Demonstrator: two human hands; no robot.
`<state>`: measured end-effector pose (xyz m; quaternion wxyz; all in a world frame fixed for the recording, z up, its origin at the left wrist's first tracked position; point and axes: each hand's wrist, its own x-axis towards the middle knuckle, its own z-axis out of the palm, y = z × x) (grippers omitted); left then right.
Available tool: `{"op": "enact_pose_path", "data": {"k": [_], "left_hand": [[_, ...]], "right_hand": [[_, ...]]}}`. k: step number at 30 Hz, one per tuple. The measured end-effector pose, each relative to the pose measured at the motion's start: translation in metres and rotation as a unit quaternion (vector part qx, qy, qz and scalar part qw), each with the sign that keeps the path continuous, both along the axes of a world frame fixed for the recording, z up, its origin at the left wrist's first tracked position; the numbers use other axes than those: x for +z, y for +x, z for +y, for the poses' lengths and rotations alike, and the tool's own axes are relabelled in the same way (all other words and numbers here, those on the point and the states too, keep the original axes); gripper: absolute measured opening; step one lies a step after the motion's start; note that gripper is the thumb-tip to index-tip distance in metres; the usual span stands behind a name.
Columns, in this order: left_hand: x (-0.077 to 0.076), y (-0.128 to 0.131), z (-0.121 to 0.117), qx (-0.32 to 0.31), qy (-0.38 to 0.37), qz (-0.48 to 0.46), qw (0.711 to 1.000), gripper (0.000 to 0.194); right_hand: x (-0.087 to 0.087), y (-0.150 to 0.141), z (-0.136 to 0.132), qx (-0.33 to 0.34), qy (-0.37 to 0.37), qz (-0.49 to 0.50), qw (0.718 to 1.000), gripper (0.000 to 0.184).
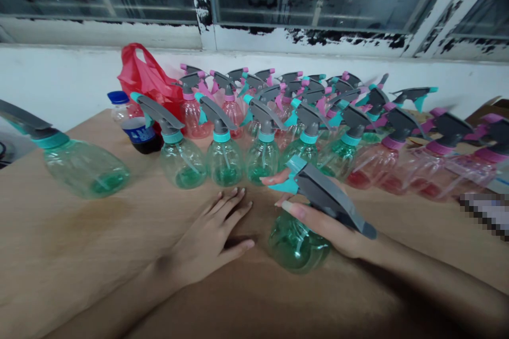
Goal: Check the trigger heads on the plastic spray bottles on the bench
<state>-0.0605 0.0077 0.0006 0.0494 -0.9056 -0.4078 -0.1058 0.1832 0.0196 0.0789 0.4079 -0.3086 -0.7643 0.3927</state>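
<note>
A spray bottle (296, 246) of clear green, ribbed plastic, topped by a grey head (328, 193) with a turquoise nozzle (296, 164) and trigger (284, 186), is gripped around the neck by the right hand (338, 233) at the near right of centre, in front of the bottle row (264, 161). The nozzle is pointed far and left, the grey tail near and right; the long axis is held roughly upright. The left hand (209, 246) is laid open on the table (59, 259).
</note>
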Motion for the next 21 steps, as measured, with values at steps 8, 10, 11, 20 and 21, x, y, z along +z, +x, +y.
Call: {"op": "enact_pose_path", "data": {"k": [8, 10, 11, 20, 21], "left_hand": [[0.0005, -0.0004, 0.0005, 0.000, -0.012, -0.005, 1.000, 0.068], [0.0001, -0.0008, 0.0006, 0.000, -0.014, -0.007, 1.000, 0.067], [-0.0003, -0.0011, 0.0006, 0.001, -0.014, -0.008, 1.000, 0.066], [-0.0016, -0.0009, 0.0011, -0.001, -0.008, -0.008, 1.000, 0.066], [-0.0012, -0.0007, 0.0011, -0.001, -0.008, -0.009, 1.000, 0.066]], "right_hand": [[0.0016, 0.0001, -0.0019, 0.002, 0.018, 0.015, 1.000, 0.026], [0.0015, 0.0005, -0.0025, -0.012, 0.028, 0.004, 1.000, 0.018], [0.0013, 0.0008, -0.0027, -0.021, 0.029, -0.004, 0.999, 0.015], [0.0062, 0.0010, -0.0027, -0.024, -0.002, -0.030, 0.999, 0.020], [0.0067, 0.0009, -0.0024, -0.023, -0.001, -0.028, 0.999, 0.022]]}}
